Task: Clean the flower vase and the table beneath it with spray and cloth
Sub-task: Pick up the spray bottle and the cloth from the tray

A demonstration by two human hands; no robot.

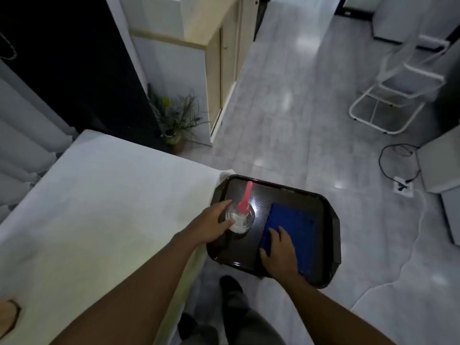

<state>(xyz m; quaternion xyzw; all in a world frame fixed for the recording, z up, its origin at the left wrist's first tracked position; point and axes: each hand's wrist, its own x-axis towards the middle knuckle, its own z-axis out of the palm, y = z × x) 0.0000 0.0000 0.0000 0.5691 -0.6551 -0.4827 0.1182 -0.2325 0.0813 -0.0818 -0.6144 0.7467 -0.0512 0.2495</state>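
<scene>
A dark tray (323, 202) sits at the right edge of the white-covered table (99, 207), partly overhanging it. On the tray stands a clear spray bottle (245, 220) with a pink trigger head. My left hand (211, 225) is wrapped around the bottle's side. Beside it lies a folded blue cloth (296, 225). My right hand (280, 250) rests flat on the cloth's near left corner, fingers apart. A flower vase (174, 138) with thin green stems stands on the floor beyond the table's far corner.
A beige cabinet (224, 70) stands behind the vase. A white folding rack (398, 95) is on the tiled floor at the right, with a black cable and power strip (403, 188) near it. My shoe (230, 285) shows below the tray.
</scene>
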